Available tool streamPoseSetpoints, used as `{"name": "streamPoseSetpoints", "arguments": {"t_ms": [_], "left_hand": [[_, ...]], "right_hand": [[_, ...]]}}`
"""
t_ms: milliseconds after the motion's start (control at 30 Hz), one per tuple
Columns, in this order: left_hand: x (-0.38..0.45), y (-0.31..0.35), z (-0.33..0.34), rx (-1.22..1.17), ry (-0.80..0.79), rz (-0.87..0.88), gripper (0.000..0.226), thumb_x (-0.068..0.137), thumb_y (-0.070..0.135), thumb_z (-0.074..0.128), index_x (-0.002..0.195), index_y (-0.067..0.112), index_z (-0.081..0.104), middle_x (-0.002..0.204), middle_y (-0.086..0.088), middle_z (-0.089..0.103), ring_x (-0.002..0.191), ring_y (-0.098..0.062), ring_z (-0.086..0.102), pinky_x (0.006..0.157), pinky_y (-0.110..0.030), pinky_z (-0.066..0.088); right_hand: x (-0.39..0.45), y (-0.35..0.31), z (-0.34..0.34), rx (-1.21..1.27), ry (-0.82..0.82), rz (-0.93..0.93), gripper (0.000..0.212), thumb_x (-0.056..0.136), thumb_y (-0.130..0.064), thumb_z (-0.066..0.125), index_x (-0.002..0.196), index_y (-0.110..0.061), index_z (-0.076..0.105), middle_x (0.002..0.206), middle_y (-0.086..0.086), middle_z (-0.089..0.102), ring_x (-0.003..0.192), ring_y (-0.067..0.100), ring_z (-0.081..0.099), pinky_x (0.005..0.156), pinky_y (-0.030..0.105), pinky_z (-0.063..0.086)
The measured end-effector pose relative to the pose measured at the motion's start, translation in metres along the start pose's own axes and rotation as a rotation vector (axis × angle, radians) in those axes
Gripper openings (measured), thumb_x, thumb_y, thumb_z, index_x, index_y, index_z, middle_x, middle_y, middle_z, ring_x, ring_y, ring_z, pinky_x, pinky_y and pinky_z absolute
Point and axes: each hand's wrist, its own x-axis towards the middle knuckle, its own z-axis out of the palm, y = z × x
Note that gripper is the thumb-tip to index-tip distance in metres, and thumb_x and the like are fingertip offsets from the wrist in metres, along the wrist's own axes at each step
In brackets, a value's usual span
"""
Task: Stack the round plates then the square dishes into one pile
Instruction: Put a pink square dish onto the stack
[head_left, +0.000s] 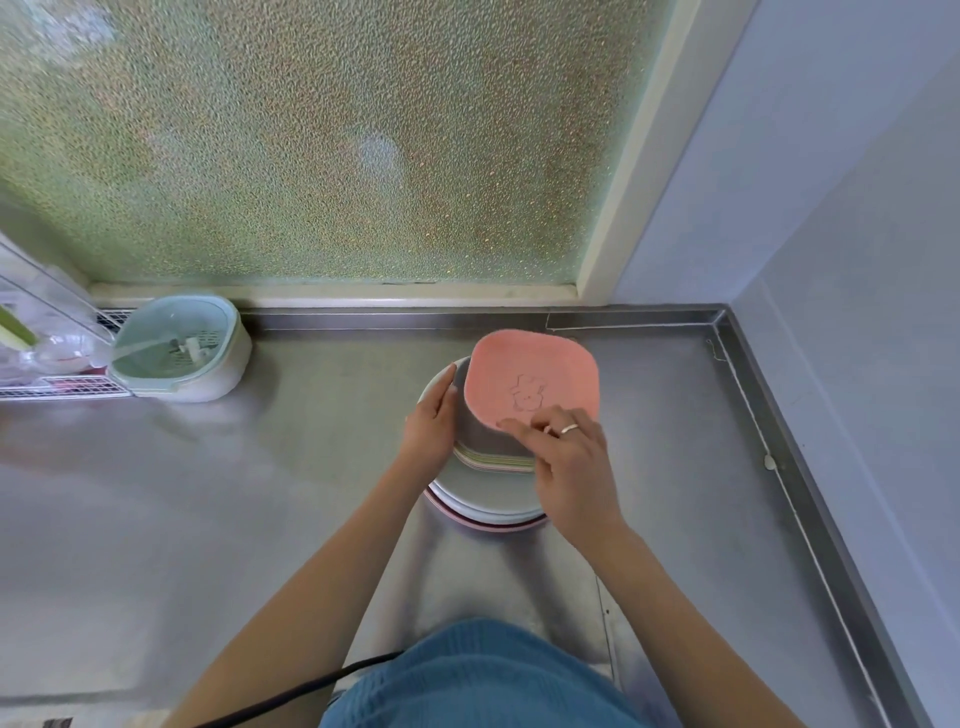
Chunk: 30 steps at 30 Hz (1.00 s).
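Note:
One pile stands on the steel counter. At its bottom lie several round plates (488, 512), white and pink-rimmed. On them rests a stack of square dishes (493, 460) with pastel edges, topped by a pink square dish (530, 382) with a small figure drawn inside. My left hand (431, 426) lies flat against the left side of the square stack, fingers together. My right hand (569, 457), with a ring on it, rests its fingertips on the near rim of the pink dish. The right side of the pile is hidden by this hand.
A pale green strainer basket in a white bowl (182, 353) sits at the back left beside a wire rack (62, 387). Frosted glass rises behind the counter's raised steel rim (727, 332); a wall runs along the right. A black cable (291, 693) crosses near my body.

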Motion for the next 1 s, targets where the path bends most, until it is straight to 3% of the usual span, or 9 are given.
{"name": "streamPoseSetpoints", "arguments": {"t_ms": [233,367,433,533,700,767,867,933,1000], "left_hand": [[-0.005,0.002,-0.001,-0.095,0.034,-0.042,0.037,0.099,0.021,0.034,0.126,0.028,0.058,0.117,0.005,0.065,0.112,-0.016,0.058,0.097,-0.033,0.046],[-0.005,0.003,-0.003,-0.157,0.102,-0.135,0.040,0.099,0.026,0.031,0.134,0.021,0.052,0.132,0.000,0.058,0.125,-0.018,0.051,0.110,-0.039,0.037],[-0.002,0.006,-0.002,-0.160,0.112,-0.163,0.044,0.099,0.034,0.031,0.136,0.020,0.049,0.138,-0.001,0.054,0.128,-0.017,0.048,0.112,-0.038,0.035],[0.000,0.011,0.004,-0.121,0.074,-0.136,0.043,0.098,0.043,0.035,0.131,0.023,0.054,0.121,0.012,0.058,0.111,-0.009,0.053,0.090,-0.024,0.042],[0.001,0.003,0.010,-0.106,0.057,-0.085,0.042,0.100,0.025,0.034,0.142,0.029,0.038,0.094,0.033,0.047,0.103,-0.006,0.048,0.099,-0.025,0.036],[0.001,0.004,0.010,-0.108,0.060,-0.086,0.042,0.100,0.027,0.035,0.141,0.032,0.038,0.098,0.032,0.049,0.105,-0.009,0.048,0.096,-0.025,0.036],[0.001,0.004,0.009,-0.143,0.058,-0.086,0.042,0.100,0.027,0.035,0.141,0.033,0.038,0.131,0.012,0.052,0.116,-0.011,0.046,0.100,-0.025,0.033],[0.001,-0.001,0.006,-0.114,0.059,-0.100,0.043,0.101,0.032,0.031,0.144,0.032,0.033,0.148,0.003,0.040,0.136,-0.018,0.035,0.116,-0.035,0.022],[-0.001,-0.010,-0.001,-0.063,0.079,-0.129,0.045,0.101,0.038,0.025,0.146,0.034,0.025,0.154,0.006,0.030,0.145,-0.022,0.020,0.121,-0.045,0.012]], "right_hand": [[-0.003,-0.005,0.009,0.132,-0.219,-0.001,0.042,0.079,0.003,0.058,0.114,-0.020,0.068,0.092,0.008,0.063,0.090,0.031,0.056,0.083,0.041,0.048],[-0.001,0.002,0.010,0.209,-0.091,0.188,0.043,0.084,-0.020,0.052,0.126,-0.022,0.059,0.121,0.000,0.060,0.116,0.023,0.051,0.102,0.037,0.037],[0.009,0.010,0.010,0.304,-0.034,0.364,0.050,0.088,-0.024,0.046,0.137,-0.018,0.045,0.139,0.003,0.048,0.129,0.021,0.042,0.110,0.037,0.031],[0.021,0.024,0.017,0.397,-0.116,0.535,0.055,0.097,-0.024,0.038,0.149,-0.018,0.018,0.154,0.002,0.026,0.139,0.018,0.028,0.111,0.024,0.018],[0.015,0.028,0.032,0.253,-0.242,0.532,0.055,0.097,-0.013,0.030,0.150,-0.019,0.014,0.159,-0.008,0.006,0.134,0.018,0.036,0.109,0.033,0.034],[0.014,0.030,0.035,0.218,-0.244,0.512,0.056,0.098,-0.022,0.032,0.149,-0.026,0.010,0.159,-0.007,0.005,0.132,0.022,0.040,0.109,0.040,0.033],[0.012,0.034,0.034,0.277,-0.249,0.509,0.057,0.096,-0.048,0.026,0.144,-0.047,-0.004,0.157,-0.017,0.005,0.144,0.008,0.009,0.115,0.047,0.001],[0.006,0.041,0.031,0.400,-0.150,0.628,0.056,0.093,-0.055,0.021,0.141,-0.051,-0.006,0.151,-0.027,0.004,0.140,-0.004,-0.002,0.113,0.044,-0.009],[-0.005,0.055,0.032,0.450,-0.064,0.805,0.054,0.098,-0.049,0.021,0.144,-0.044,-0.005,0.154,-0.022,0.003,0.142,0.001,-0.001,0.114,0.046,-0.008]]}}
